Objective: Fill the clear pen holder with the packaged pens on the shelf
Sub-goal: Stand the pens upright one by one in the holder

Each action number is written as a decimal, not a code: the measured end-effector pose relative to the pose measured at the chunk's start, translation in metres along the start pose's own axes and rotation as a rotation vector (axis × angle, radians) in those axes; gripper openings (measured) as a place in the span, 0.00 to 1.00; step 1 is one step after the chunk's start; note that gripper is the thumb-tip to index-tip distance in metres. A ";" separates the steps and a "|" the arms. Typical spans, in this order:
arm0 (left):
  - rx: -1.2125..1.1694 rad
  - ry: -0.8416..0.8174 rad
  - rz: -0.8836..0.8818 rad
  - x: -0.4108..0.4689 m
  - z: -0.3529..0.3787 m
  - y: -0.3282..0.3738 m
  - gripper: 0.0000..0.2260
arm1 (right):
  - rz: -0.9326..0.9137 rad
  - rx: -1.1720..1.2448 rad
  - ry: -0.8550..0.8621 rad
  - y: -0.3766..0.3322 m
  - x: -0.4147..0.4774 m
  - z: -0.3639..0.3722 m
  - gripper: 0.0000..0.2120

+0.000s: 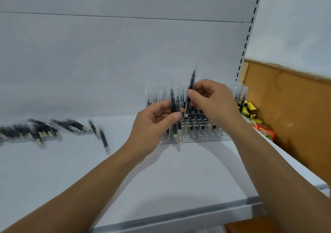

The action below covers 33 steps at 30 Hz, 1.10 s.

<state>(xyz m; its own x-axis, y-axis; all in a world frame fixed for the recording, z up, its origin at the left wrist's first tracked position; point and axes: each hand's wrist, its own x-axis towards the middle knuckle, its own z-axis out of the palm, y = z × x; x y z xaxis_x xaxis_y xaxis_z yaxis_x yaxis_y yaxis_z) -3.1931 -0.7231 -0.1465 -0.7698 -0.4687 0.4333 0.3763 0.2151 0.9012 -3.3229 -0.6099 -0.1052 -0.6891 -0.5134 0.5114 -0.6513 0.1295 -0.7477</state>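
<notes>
White shop shelf (179, 179) with a plain white back wall fills most of what you see, and a brown board stands off to the right side. Near the back right corner of the shelf sits the clear pen holder (202, 130), already holding many packaged pens standing up in rows. The left hand (154, 125) has its grip closed around a small bunch of pens (174, 107), held upright just in front of the holder, so they are ready to hand over one by one. The right hand (213, 102) is pinching one pen (191, 86) between thumb and fingertips, tip pointing up, right above the holder; it looks like this pen is being pulled from the bunch so it can go down into a free slot. More packaged pens lie in a loose pile (41, 130) by the back left edge of the shelf, well apart from the holder, waiting their turn. Some bright snack packs (263, 130) sit past the right edge. The job looks partly done.
</notes>
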 end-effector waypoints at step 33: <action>-0.025 0.001 -0.037 -0.006 -0.003 -0.020 0.11 | 0.116 -0.265 -0.223 0.019 -0.007 0.011 0.05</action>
<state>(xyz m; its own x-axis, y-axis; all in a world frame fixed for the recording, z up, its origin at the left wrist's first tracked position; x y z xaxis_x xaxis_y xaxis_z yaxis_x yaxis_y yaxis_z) -3.1944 -0.7273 -0.1670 -0.7828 -0.4773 0.3993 0.3602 0.1759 0.9162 -3.3273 -0.6128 -0.1277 -0.6957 -0.6513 0.3030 -0.6531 0.3981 -0.6442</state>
